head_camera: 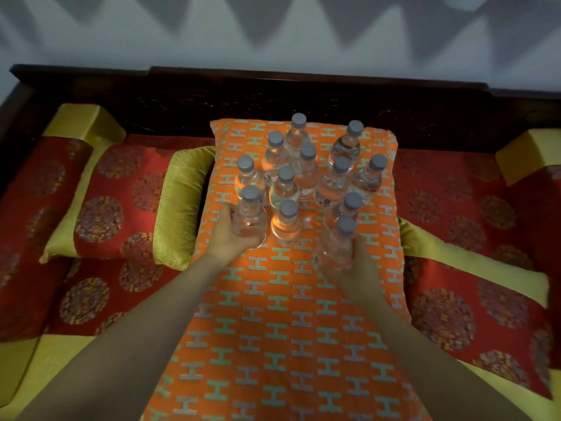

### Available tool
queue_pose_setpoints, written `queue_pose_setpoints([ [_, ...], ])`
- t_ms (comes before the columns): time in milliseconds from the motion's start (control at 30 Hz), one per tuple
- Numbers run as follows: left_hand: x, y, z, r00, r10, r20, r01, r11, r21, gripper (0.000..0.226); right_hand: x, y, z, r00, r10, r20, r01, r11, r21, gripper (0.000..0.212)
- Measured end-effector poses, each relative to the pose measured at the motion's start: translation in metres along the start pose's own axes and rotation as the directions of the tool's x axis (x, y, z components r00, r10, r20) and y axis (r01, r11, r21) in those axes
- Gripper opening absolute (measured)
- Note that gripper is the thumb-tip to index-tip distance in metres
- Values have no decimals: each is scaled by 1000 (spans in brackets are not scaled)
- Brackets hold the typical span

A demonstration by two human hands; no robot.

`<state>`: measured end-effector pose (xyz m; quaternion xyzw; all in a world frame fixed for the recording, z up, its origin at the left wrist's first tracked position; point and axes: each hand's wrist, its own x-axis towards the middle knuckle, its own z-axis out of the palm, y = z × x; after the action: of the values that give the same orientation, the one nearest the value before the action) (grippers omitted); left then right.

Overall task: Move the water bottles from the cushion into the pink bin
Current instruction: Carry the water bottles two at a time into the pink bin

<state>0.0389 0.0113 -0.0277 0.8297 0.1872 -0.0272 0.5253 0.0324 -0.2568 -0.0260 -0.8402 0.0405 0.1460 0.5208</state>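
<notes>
Both hands are engaged at the near edge of the bottle cluster. The left hand (226,235) is curled round the lower body of the front-left bottle (251,218), and the right hand (359,268) is wrapped likewise round the front-right bottle (335,247). Whether either bottle has been lifted off the fabric cannot be told. Twelve water bottles (286,189) can be counted in all, clear with grey caps. All are upright and crowded together on the far half of the orange patterned cushion (273,344), several touching their neighbours. The pink bin is not seen in the view, so nothing can be confirmed as delivered. The task is judged to be at or near its start, with two bottles gripped and ten more to be taken from behind them.

Just left of the cushion a gold bolster (179,205) is pressed against its edge. Red-and-gold seat pads (455,299) are spread to both sides, backed by a dark wooden frame (303,92). The close packing is judged the main hindrance: a neighbour could be knocked over on the soft surface as a bottle is drawn out. The scene is dimly lit.
</notes>
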Motion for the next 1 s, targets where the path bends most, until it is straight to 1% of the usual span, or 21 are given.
queue_pose_setpoints([
  [100, -13, 6, -9, 1000, -9, 16, 10, 996, -92, 68, -9, -4, -8, 998, -63, -19, 64, 998, 23, 63],
  [133, -18, 10, -13, 1000, -15, 24, 18, 992, -126, 70, -12, -8, -11, 997, -70, -35, 72, 995, 62, 60],
  [200, -29, 22, -21, 999, -26, 35, 32, 985, -168, 76, -16, -14, -19, 997, -52, -49, 59, 988, 141, 60],
  [300, -45, 42, -30, 1000, -13, 17, 16, 971, -239, 82, -27, -25, -32, 994, -49, -96, 64, 985, 159, 60],
  [400, -57, 59, -31, 1000, 29, 1, -27, 943, -333, 77, -42, -29, -51, 986, -55, -155, 79, 985, 153, 59],
  [467, -65, 75, -26, 997, 76, 33, -59, 931, -360, 68, -58, -30, -70, 974, -55, -220, 93, 981, 168, 58],
  [567, -74, 98, -8, 987, 136, 85, -95, 923, -374, 66, -86, -31, -101, 946, -25, -324, 99, 972, 215, 57],
  [667, -86, 124, 23, 972, 189, 143, -127, 925, -357, 54, -123, -28, -139, 910, 19, -413, 82, 971, 223, 53],
  [767, -108, 159, 62, 938, 243, 248, -145, 923, -356, 43, -169, -19, -185, 866, 60, -496, 72, 967, 243, 48],
  [833, -125, 180, 88, 899, 303, 316, -177, 911, -372, 36, -200, -15, -213, 827, 74, -557, 71, 969, 235, 46],
  [867, -135, 191, 100, 876, 325, 357, -186, 910, -371, 36, -216, -11, -227, 805, 83, -588, 67, 971, 230, 46],
  [933, -155, 211, 123, 820, 365, 440, -198, 904, -380, 47, -247, -5, -251, 755, 107, -647, 55, 973, 226, 49],
  [1000, -173, 226, 149, 781, 367, 505, -178, 906, -384, 59, -278, 4, -274, 703, 119, -701, 45, 977, 210, 50],
])
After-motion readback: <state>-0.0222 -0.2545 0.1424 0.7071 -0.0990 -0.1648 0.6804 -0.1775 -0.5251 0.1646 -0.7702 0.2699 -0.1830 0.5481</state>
